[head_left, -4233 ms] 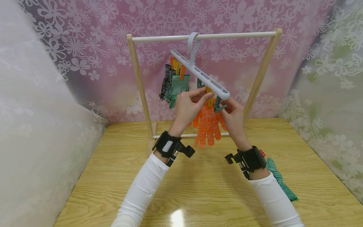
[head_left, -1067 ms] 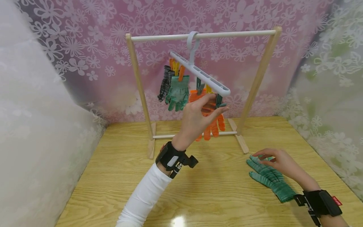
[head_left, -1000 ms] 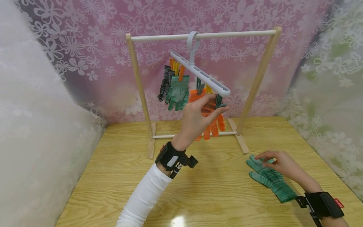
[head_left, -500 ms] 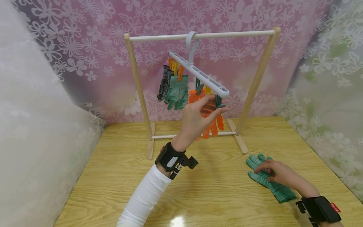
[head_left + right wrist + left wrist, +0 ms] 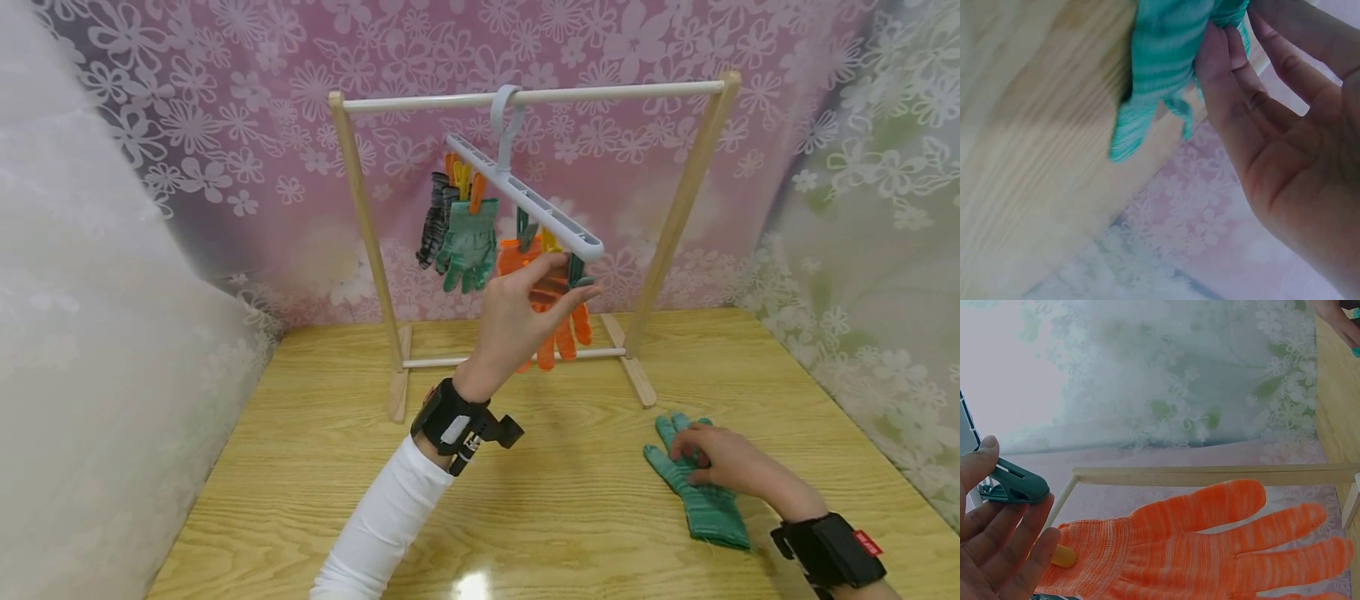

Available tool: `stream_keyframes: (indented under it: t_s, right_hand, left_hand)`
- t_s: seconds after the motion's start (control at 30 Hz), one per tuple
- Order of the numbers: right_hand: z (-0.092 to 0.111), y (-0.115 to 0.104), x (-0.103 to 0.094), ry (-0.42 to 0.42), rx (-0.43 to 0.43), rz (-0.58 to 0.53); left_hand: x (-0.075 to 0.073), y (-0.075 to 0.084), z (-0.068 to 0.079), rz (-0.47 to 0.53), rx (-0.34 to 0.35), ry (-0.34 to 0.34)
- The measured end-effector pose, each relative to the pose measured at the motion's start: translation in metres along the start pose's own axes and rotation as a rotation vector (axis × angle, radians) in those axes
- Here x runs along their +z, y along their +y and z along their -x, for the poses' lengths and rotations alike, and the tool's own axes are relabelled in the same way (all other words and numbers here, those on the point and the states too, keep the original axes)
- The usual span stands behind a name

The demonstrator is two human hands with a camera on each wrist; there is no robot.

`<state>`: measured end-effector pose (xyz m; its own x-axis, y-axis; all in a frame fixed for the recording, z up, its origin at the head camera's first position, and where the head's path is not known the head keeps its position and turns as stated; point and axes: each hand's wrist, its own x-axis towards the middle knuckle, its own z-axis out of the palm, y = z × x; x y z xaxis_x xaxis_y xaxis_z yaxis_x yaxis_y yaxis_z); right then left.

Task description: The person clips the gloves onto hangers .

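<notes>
My left hand (image 5: pixel 510 321) is raised at the near end of the grey hanger (image 5: pixel 543 210). Its thumb and fingers pinch a dark green clothespin (image 5: pixel 1022 484) that hangs there. Just behind that hand an orange glove (image 5: pixel 1197 550) hangs from the hanger, partly covered by the hand in the head view. Low on the right, my right hand (image 5: pixel 731 462) grips a green striped glove (image 5: pixel 712 510) on the table with curled fingers, over its palm area. The right wrist view shows the fingertips against the green knit (image 5: pixel 1169 53); part of the pinch is out of frame.
The hanger hooks over the white bar (image 5: pixel 637 90) of a wooden rack. Toward its far end, orange and yellow clothespins (image 5: pixel 477 193) hold a hanging green glove (image 5: pixel 467 250) and black-grey gloves (image 5: pixel 433 223). Another dark green clothespin (image 5: pixel 526 229) holds the orange glove. Floral curtains surround the table (image 5: pixel 315 467).
My right hand left the hanger, went down to the green glove on the table and has now shifted and turned it slightly leftward. My left hand moved to the dark green clothespin and stays there.
</notes>
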<state>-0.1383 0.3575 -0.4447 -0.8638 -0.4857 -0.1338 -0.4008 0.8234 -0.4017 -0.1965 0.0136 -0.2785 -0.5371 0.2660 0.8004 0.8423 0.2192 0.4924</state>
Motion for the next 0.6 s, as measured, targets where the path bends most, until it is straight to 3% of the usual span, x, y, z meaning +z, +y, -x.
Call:
stream_keyframes:
  t_s: [0.2,0.47,0.6]
  right_hand:
    - [-0.013,-0.013,0.004,0.032,-0.020,0.070]
    - [-0.031,-0.033,0.014,0.018,-0.070,-0.082]
    - [-0.038,-0.040,0.016,0.057,-0.097,-0.054]
  left_hand:
    - [0.000,0.001,0.000,0.009,0.000,0.001]
    - [0.000,0.001,0.002,0.014,0.004,0.002]
    - [0.000,0.001,0.002,0.011,0.008,0.001]
